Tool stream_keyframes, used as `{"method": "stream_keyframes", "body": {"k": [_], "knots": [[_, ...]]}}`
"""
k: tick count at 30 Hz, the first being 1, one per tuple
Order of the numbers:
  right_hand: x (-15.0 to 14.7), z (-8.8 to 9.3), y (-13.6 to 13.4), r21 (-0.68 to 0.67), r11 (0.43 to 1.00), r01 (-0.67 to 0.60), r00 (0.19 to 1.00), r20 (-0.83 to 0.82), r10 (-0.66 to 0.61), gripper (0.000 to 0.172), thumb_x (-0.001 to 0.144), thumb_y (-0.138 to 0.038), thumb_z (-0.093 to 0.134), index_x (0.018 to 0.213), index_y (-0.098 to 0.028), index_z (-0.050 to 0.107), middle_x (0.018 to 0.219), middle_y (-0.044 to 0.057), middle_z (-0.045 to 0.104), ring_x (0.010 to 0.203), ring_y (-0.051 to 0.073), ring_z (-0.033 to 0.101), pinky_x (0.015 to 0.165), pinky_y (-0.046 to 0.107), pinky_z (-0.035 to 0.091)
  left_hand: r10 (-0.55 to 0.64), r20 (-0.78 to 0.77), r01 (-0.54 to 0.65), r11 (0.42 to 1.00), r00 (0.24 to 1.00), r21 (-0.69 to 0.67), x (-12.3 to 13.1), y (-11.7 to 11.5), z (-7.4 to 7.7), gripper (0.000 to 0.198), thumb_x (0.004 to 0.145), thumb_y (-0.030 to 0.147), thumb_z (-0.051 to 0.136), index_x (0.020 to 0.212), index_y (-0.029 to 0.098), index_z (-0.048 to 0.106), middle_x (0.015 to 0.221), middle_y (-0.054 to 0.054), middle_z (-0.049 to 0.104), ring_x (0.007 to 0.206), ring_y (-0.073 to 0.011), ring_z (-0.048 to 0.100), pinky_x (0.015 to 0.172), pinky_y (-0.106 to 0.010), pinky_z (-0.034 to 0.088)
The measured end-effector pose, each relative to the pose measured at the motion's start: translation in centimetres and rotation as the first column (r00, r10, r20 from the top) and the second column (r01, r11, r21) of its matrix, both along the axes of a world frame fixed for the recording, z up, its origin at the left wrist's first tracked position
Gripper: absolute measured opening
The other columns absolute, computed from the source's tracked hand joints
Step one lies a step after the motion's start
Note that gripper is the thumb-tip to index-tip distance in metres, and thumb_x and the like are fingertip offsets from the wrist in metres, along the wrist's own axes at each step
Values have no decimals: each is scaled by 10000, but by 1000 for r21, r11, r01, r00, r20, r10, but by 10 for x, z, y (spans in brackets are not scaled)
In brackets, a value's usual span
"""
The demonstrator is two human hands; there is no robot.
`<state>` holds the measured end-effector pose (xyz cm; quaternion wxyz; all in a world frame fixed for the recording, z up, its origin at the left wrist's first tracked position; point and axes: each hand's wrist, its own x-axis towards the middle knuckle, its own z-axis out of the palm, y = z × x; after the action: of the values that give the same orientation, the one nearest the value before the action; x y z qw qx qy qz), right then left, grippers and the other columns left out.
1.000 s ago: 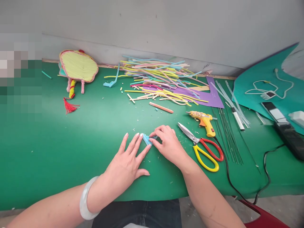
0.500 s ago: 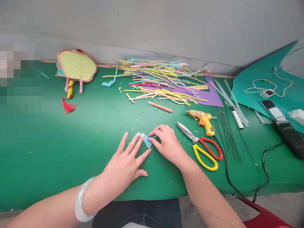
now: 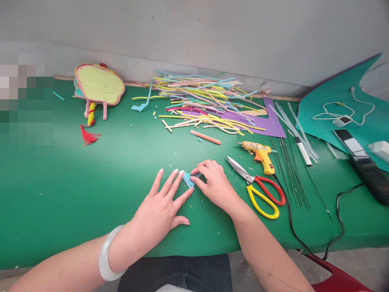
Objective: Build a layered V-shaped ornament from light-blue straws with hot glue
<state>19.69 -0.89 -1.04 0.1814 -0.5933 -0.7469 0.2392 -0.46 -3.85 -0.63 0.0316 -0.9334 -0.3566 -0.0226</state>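
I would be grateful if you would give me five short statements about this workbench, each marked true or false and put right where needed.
1. The right hand touches a small light-blue piece built of strips. True.
2. The yellow plastic hot-glue gun lies on the flat purple sheet. False: it lies on the green tabletop.
3. The metal scissors with loop handles have two red loops. False: one is red, the other yellow.
4. A pale ring-shaped bangle encircles the wrist of the left hand. True.
5. The red stringy tassel lies at the right side of the tabletop. False: it lies at the left, by the pale-yellow fan-shaped piece.
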Motion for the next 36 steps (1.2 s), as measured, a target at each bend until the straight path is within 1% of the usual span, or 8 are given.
{"method": "stream_keyframes", "body": {"k": [7, 17, 25, 31, 36], "knots": [[0, 1, 0, -7, 1000, 7, 1000, 5, -7, 86, 931, -238, 584, 946, -244, 669, 1007, 50, 624, 1013, 225, 530, 903, 402, 400, -2, 0, 2, 1000, 1000, -7, 0, 0, 0, 779, 792, 763, 494, 1414, 295, 508, 1499, -176, 449, 1422, -368, 362, 1156, -636, 162], [0, -1, -1, 2, 1000, 7, 1000, 4, -7, 44, 905, -221, 634, 933, -235, 665, 1009, 37, 613, 1018, 216, 525, 912, 392, 387, -3, 3, 3, 1000, 1000, -12, 0, 0, -2, 776, 804, 758, 482, 1420, 285, 500, 1514, -186, 421, 1429, -367, 349, 1154, -636, 165], [0, 0, 0, -4, 1000, 5, 1000, 5, -5, 47, 905, -220, 632, 932, -242, 663, 1017, 42, 612, 1024, 225, 522, 924, 404, 384, -1, -6, 1, 999, 1000, -37, 0, 2, -2, 769, 804, 765, 470, 1415, 300, 505, 1502, -176, 446, 1418, -368, 368, 1143, -639, 190], [0, -1, 1, -3, 1000, -4, 1000, 6, 4, 50, 910, -223, 622, 932, -245, 660, 1009, 42, 615, 1015, 226, 524, 918, 409, 383, -8, -10, 7, 999, 1000, -52, 0, 2, -2, 775, 818, 759, 456, 1428, 281, 492, 1502, -167, 451, 1423, -352, 362, 1166, -625, 149], [0, -1, 1, -9, 1000, -2, 1000, 7, 2, 50, 908, -220, 625, 934, -244, 661, 1012, 41, 615, 1023, 226, 523, 920, 406, 382, -6, 2, 6, 998, 1000, -55, 0, 3, -1, 772, 817, 761, 454, 1419, 280, 503, 1504, -175, 443, 1422, -353, 366, 1154, -630, 178]]}}
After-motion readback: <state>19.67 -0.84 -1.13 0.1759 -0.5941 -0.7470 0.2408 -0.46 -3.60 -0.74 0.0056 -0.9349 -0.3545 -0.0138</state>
